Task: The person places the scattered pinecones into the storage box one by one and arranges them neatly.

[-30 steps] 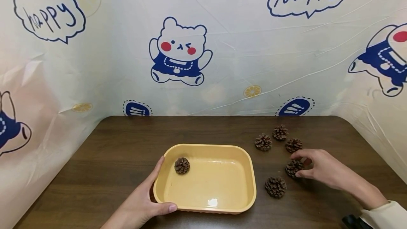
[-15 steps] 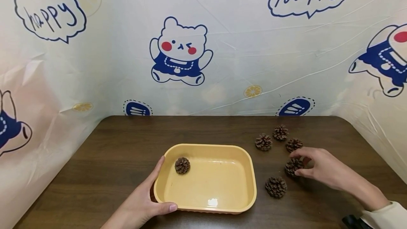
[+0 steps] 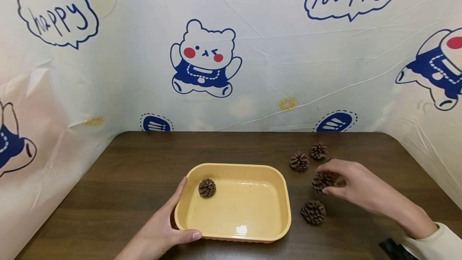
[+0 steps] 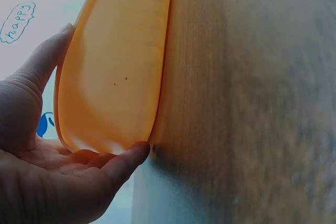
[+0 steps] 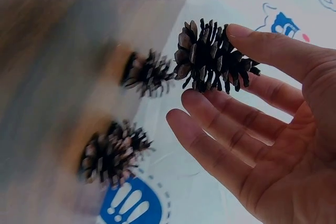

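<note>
My right hand (image 3: 364, 187) pinches a brown pine cone (image 3: 321, 182) between thumb and fingertips, to the right of a yellow rectangular tray (image 3: 242, 208). In the right wrist view this pine cone (image 5: 210, 59) sits between the thumb and the fingertips, with the other fingers spread below. My left hand (image 3: 159, 228) grips the tray's left end, thumb at the front corner and fingers along the left wall; the left wrist view shows the tray's outer side (image 4: 115, 66) within that grasp. One pine cone (image 3: 207, 188) lies inside the tray, towards its left.
Further pine cones lie right of the tray: one in front (image 3: 313, 212), two behind (image 3: 299, 161) (image 3: 319, 151), and another mostly hidden behind my right hand. The dark wooden table (image 3: 119, 179) ends at a printed cloth backdrop (image 3: 252, 71).
The right hand has moved left and slightly away from me, carrying the pine cone off its spot. The left hand and the tray stay put.
</note>
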`<state>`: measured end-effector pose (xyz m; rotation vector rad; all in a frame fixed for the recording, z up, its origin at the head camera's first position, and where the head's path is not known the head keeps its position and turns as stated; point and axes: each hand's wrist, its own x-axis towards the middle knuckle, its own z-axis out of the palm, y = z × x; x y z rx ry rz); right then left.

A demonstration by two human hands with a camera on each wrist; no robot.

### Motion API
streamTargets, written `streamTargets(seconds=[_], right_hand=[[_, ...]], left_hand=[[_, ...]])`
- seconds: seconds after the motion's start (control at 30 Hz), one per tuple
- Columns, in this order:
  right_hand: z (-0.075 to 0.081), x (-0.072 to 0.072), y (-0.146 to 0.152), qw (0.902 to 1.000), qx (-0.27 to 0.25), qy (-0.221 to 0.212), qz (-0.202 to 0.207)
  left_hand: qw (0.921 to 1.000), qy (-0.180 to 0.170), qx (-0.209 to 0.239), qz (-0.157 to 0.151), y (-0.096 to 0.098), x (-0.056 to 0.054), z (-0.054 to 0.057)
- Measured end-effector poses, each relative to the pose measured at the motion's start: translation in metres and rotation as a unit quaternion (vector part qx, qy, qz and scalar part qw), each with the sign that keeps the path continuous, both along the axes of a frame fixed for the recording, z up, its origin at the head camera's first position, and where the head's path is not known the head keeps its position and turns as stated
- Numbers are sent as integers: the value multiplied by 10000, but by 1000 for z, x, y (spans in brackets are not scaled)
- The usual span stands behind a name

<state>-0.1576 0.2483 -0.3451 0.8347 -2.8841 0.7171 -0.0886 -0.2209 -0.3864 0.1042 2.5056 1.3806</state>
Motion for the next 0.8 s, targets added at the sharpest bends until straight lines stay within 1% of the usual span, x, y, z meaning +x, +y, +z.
streamTargets(seconds=[0.2, 0.33, 0.6, 0.8], right_hand=[[12, -1, -18, 9991, 62, 396, 131], [20, -2, -31, 9987, 6, 446, 257], [34, 0, -59, 9987, -129, 189, 458], [40, 1, -80, 9980, -175, 142, 585]], left_hand=[[9998, 167, 2, -69, -1, 1, -1], [9998, 171, -35, -59, -1, 0, 0], [9997, 229, -3, -64, -1, 1, -1], [9996, 243, 85, -81, -1, 0, 0]])
